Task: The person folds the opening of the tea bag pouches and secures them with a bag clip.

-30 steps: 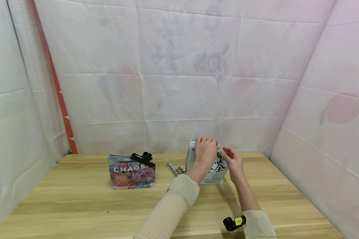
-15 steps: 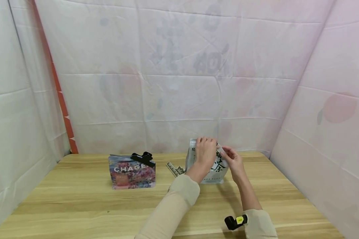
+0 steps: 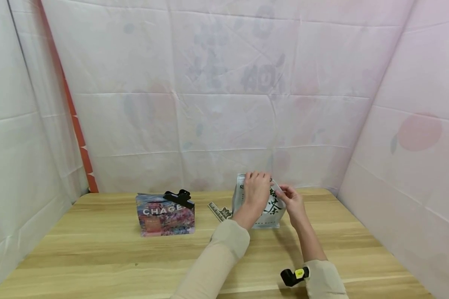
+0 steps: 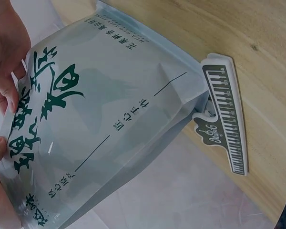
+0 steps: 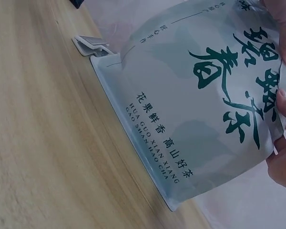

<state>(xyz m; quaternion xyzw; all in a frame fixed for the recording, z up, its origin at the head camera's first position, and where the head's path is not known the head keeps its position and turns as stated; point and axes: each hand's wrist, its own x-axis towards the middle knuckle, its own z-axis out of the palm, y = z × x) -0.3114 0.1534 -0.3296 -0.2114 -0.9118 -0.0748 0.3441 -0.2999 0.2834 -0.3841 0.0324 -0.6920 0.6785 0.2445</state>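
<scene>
From the head view I see the pale tea pouch (image 3: 266, 207) standing upright on the far right part of the wooden table (image 3: 97, 249), with both my hands at its top edge: my left hand (image 3: 257, 190) is draped over the top with fingers curled on the rim, and my right hand (image 3: 292, 202) pinches the top right corner. The pouch's long axis runs vertically, its sealed mouth lying sideways between the two hands, so both are equally close (the left sits a touch more over the middle). Just left of the pouch lies a piano-key bag clip (image 3: 219, 211), and further left stands a colourful pouch (image 3: 165, 215) with a black clip (image 3: 178, 197) on its top. In the left wrist view, the tea pouch (image 4: 105, 129) fills the frame, printed face toward the camera, with fingers (image 4: 7, 47) gripping its top edge at the left of the picture; the piano-key bag clip (image 4: 226, 119) lies flat on the table (image 4: 257, 43) touching or just beside the pouch's base corner. In the right wrist view, the tea pouch (image 5: 200, 105) stands on its bottom seam on the table (image 5: 38, 143), and fingers (image 5: 283, 28) close on its top strip at the right edge, with the clip (image 5: 91, 46) peeking out behind the base.
</scene>
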